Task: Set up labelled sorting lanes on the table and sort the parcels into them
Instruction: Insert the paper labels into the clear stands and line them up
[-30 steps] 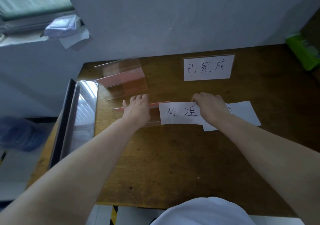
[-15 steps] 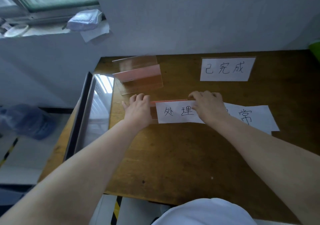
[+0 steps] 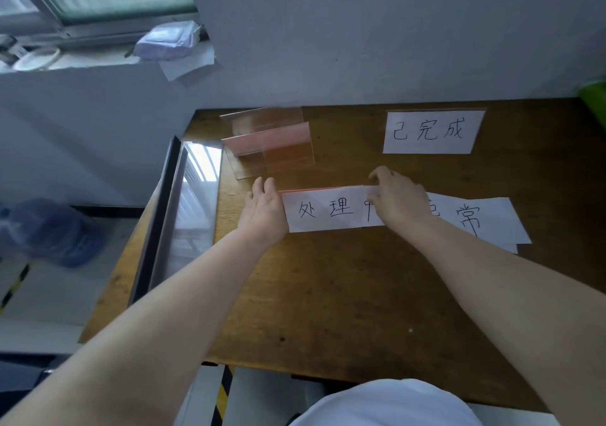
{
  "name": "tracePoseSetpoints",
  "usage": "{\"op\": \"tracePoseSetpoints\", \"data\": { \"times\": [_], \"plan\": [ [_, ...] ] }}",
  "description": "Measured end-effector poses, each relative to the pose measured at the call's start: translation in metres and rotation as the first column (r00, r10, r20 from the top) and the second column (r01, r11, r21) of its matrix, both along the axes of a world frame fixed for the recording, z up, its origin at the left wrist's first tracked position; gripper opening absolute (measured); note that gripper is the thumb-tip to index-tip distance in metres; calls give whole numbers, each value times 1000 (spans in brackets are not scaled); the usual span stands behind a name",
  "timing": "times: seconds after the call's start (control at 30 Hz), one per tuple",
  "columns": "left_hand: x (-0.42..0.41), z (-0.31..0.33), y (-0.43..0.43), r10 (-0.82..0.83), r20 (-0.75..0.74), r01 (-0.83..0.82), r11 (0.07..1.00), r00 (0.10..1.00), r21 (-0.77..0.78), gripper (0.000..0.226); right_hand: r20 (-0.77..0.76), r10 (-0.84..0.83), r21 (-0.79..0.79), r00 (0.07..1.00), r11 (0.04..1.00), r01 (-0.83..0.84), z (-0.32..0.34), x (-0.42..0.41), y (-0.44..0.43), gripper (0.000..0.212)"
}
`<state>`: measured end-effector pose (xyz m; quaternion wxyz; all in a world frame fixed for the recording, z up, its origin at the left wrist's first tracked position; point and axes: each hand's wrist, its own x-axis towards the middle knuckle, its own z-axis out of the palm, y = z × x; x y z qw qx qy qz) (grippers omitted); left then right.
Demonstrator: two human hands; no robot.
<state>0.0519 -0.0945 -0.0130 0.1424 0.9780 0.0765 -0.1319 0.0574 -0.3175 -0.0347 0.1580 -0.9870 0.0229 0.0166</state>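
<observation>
White paper label (image 3: 328,211) must enter the clear acrylic holder (image 3: 305,191), so straight left fingers (image 3: 262,187) brace it; our right fingers (image 3: 382,176) pinch paper.

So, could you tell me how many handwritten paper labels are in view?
3: back label stands rear right; middle label between left hand and right hand; right label lies flat, perhaps hiding another.
</observation>
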Motion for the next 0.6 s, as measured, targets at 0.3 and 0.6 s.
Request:
{"op": "tracePoseSetpoints", "data": {
  "times": [0.3,0.6],
  "plan": [
    [-7,-7,17,-11,-46,9,999,999,-42,89,-178,-124,183,976,971,156,1,-15,6,79],
    [-3,-10,22,-27,-33,26,999,999,-35,81,-285,-62,220,956,967,128,0,-13,34,94]
  ]
}}
